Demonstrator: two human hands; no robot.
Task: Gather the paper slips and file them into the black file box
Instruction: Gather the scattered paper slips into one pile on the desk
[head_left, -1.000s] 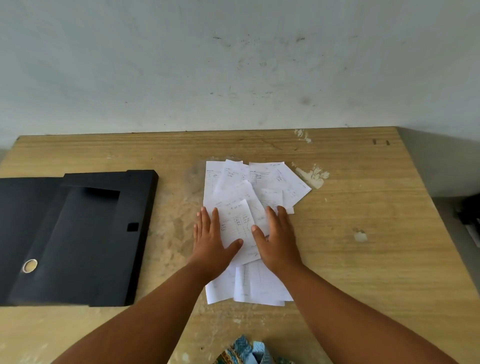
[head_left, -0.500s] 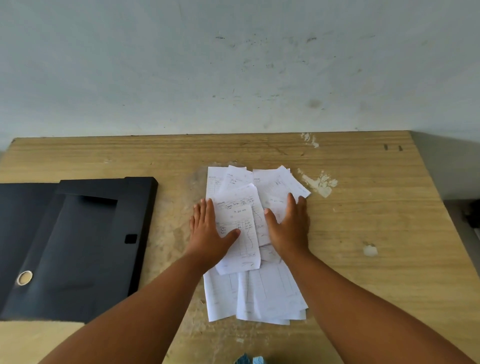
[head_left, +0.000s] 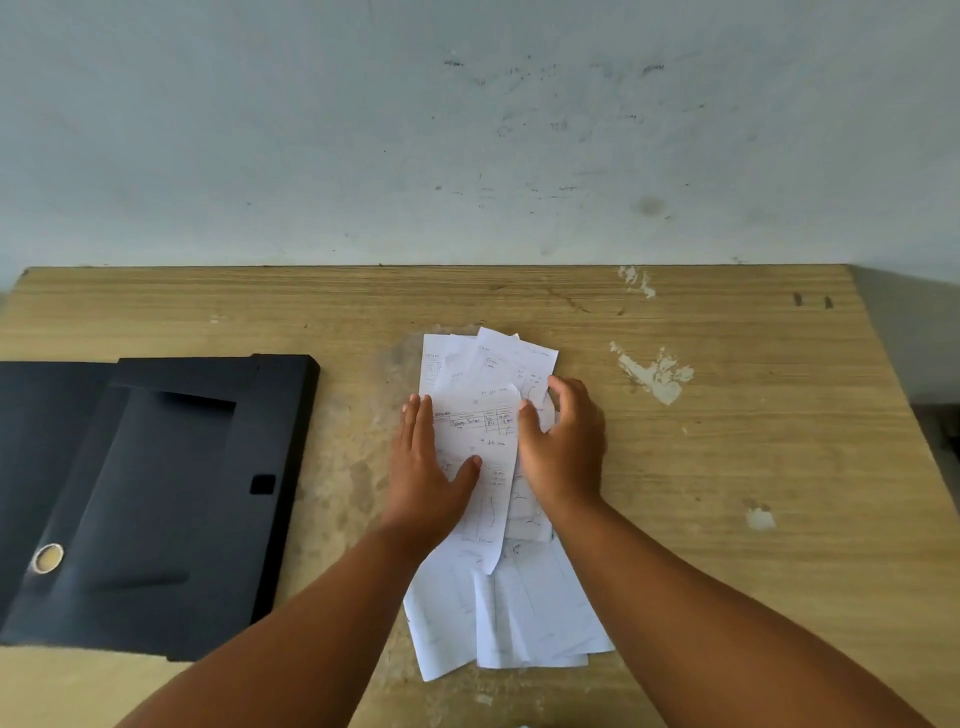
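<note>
Several white paper slips (head_left: 480, 426) with handwriting lie overlapped in a narrow pile at the middle of the wooden table (head_left: 727, 467). My left hand (head_left: 428, 467) lies flat on the pile's left edge, thumb across the top slip. My right hand (head_left: 563, 447) presses against the right edge, fingers curled over the slips. More slips (head_left: 519, 613) stick out toward me, between my forearms. The black file box (head_left: 156, 499) lies open on the table to the left, apart from both hands.
A pale, scuffed wall rises behind the table's far edge. White chipped patches (head_left: 654, 371) mark the wood right of the pile. The table's right edge drops off at the far right. A metal ring (head_left: 48, 557) sits in the box's left part.
Both hands have pushed inward; the fanned slips at the far right have been swept in, so the pile is narrower. The right hand went from flat to curled at the pile's edge.
</note>
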